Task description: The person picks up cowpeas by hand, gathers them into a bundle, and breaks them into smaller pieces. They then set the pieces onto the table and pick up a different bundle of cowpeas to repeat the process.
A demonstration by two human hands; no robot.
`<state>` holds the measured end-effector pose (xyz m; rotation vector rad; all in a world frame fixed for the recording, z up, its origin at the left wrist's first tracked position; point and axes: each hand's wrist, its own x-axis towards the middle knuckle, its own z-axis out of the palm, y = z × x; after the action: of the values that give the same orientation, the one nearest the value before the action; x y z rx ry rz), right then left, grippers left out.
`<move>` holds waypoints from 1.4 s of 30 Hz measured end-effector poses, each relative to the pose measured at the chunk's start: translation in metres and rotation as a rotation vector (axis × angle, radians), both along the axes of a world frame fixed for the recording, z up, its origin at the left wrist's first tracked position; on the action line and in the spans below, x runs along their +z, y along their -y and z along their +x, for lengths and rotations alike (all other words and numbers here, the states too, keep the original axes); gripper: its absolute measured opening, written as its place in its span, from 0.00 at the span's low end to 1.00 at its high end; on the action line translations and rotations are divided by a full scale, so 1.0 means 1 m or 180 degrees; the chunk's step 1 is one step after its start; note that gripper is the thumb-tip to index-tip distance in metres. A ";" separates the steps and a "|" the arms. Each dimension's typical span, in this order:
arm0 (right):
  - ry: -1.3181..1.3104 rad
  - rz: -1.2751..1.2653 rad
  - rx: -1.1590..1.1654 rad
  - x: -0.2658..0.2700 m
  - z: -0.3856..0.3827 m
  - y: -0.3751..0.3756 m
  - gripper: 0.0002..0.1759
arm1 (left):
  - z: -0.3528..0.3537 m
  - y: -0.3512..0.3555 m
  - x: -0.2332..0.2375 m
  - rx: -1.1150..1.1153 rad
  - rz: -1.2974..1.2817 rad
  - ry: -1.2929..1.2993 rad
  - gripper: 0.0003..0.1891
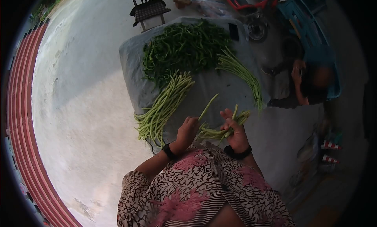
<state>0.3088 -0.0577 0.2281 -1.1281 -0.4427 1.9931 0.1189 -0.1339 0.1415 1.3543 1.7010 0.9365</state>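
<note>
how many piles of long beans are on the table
2: a thick pile at the left of the table and a slimmer pile at its right. The bunch in the right hand is not counted; any under the green peppers would be hidden.

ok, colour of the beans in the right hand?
Light green beans, best seen in the head view.

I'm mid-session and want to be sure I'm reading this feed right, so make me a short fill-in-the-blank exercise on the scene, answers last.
1. The small bunch of beans is gripped in the ____ hand (left or right).
2. Not counting that bunch, the bean bundles lying on the table number ____.
3. The dark green heap lies ____ (nearer to or farther from) the person than those bundles do.
4. The chair stands past the table's ____ edge (near or far).

Missing words: right; two; farther from; far.
</note>
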 end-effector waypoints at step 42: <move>0.0375 0.0814 0.0004 0.032 0.064 -0.013 0.13 | -0.101 -0.044 -0.152 0.1053 -0.0607 -0.1981 0.17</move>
<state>0.3731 -0.0444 0.2597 -1.0851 -0.7372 1.8158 0.0179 -0.0899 -0.0106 1.3389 2.4731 0.5201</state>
